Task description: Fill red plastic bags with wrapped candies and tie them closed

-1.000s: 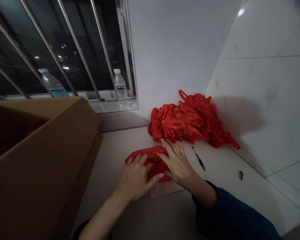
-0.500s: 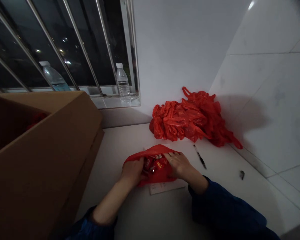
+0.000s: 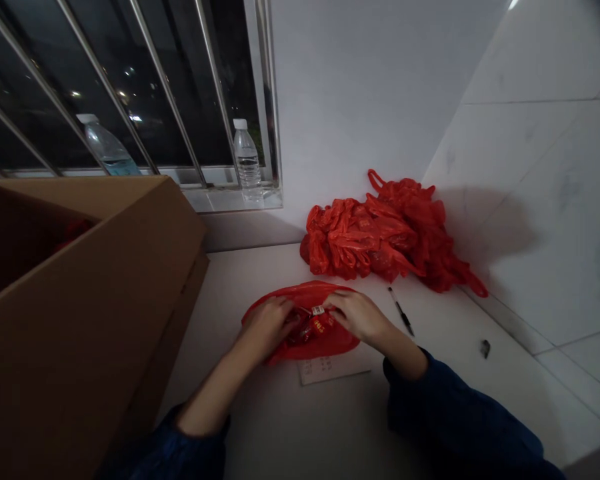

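My left hand (image 3: pixel 266 327) and right hand (image 3: pixel 357 317) pinching opposite edges of a red plastic bag (image 3: pixel 337 347), red packets (image 3: pixel 313 330) inside, on the white counter (image 3: pixel 455 360)

Thin glossy red plastic bag (image 3: pixel 325 343) under both hands, matt brown cardboard box (image 3: pixel 80 320) left of the left hand (image 3: pixel 265 327), matt white paper sheet (image 3: pixel 335 372) just below the right hand (image 3: pixel 357 317), smooth glossy wall tiles (image 3: pixel 525 267) well right of it.
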`<state>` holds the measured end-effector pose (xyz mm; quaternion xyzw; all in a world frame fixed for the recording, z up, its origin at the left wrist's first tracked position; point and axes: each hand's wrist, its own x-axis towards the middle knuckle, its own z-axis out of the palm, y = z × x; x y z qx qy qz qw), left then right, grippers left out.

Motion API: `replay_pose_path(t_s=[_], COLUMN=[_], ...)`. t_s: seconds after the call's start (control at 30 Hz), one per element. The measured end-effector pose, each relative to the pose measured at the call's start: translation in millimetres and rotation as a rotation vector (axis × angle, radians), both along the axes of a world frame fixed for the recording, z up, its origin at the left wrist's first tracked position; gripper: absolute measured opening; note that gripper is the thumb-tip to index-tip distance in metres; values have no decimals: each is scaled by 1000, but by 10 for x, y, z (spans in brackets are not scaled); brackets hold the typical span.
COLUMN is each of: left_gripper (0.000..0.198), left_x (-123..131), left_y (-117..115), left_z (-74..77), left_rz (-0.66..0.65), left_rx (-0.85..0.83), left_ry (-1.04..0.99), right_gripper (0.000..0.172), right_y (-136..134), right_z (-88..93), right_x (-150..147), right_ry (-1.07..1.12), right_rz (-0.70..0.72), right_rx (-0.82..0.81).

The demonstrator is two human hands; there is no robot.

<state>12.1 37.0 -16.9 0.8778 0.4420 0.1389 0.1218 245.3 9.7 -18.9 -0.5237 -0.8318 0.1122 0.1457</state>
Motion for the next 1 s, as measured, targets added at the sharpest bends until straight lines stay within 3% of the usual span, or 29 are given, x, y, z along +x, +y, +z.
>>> replay_pose_path(t_s=[0.13,0.33,0.53,0.7,0.83,0.93,1.0], left_gripper=[17,17,16,18,22,25,28], left_x=[194,235,182,187,197,199,196], left_y=[-134,-186,-161,-229,-290,-329,-357], left_z=[-125,-250,-62,150,254,296,313], left_rz=[-35,-38,-28,-74,-110,-85,-54], left_rx=[13,6,5,-1,-75,-137,-178], left_ry=[194,202,81,-313,-515,-597,-633], right_gripper=[29,32,25,18,23,15,11], right_y=[14,55,70,73,7,-58,-88], right_z=[-89,-187,-217,-192,-21,113,166], right_x=[-97,-12,-44,-29,55,122,141], right_ry=[-129,-213,-201,-159,95,470,747], right_rz=[-44,-137,-119,-66,-15,30,82], right_rx=[-105,-149,-129,-120,-110,-177,-304])
